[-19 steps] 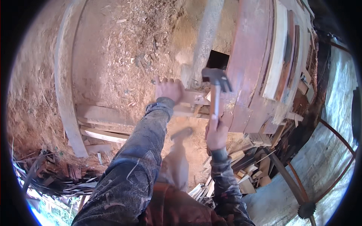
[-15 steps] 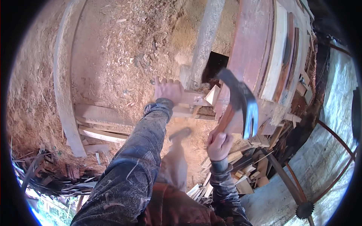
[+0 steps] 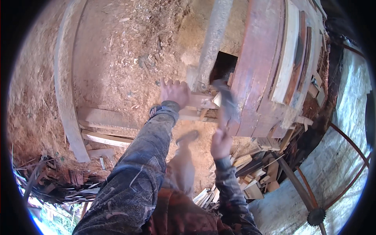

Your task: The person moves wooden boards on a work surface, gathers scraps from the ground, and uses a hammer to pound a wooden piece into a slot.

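My right hand (image 3: 221, 144) is wrapped round the wooden handle of a claw hammer (image 3: 228, 105). The hammer head is smeared by motion and overlaps a small pale wood wedge (image 3: 216, 99) in this view; whether they touch I cannot tell. That wedge sits at the right end of a wooden bar (image 3: 200, 101). My left hand (image 3: 175, 92) grips the bar further left, its fingers bent over the far side. The thumb and part of the bar are hidden under the hand.
Reddish-brown boards (image 3: 256, 58) lie on the right, beside a dark square opening (image 3: 224, 66). A long beam (image 3: 214, 39) runs away from the bar. Wood offcuts (image 3: 254, 176) are heaped at lower right, near a toothed metal wheel (image 3: 316, 216). Sawdust and shavings cover the ground.
The hammer has swung down and left from its raised position, its head now over the wedge. My right hand has moved slightly left and away from me. My left hand stays on the bar.
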The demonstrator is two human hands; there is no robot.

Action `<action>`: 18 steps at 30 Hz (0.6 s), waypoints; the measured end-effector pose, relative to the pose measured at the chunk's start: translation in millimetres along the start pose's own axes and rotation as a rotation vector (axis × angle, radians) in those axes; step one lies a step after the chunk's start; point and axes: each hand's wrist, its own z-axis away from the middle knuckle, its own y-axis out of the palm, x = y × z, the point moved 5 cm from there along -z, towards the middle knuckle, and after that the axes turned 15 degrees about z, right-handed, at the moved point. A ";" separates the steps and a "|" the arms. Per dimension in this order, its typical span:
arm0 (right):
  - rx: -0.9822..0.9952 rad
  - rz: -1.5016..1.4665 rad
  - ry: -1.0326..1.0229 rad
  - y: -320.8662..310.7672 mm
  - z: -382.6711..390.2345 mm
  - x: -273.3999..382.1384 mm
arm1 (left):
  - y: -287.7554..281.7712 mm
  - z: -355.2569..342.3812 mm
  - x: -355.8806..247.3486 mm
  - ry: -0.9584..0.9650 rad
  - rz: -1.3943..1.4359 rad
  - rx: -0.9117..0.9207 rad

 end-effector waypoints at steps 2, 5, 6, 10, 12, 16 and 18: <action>0.131 0.155 0.047 12.3 -20.4 -4.9 | -1.7 -3.3 -3.2 -0.028 0.034 0.084; 0.058 0.158 0.002 -12.2 -27.7 20.3 | 7.0 -4.5 6.9 -0.048 0.038 0.121; 0.105 -0.006 0.044 -26.0 -23.8 36.7 | 7.5 1.1 11.6 -0.027 0.025 0.084; -0.065 -0.280 -0.129 -46.3 0.2 31.7 | -3.3 -3.6 2.1 -0.082 0.059 0.148; -0.064 -0.158 -0.057 -27.3 5.6 14.5 | -1.3 -2.0 1.2 -0.026 0.020 0.029; -0.003 0.230 -0.015 0.9 -30.1 -12.0 | -2.0 -14.9 -6.6 0.029 -0.031 -0.003; 0.092 0.161 0.028 -17.1 -30.0 19.8 | -1.0 -3.7 0.4 -0.057 0.035 0.136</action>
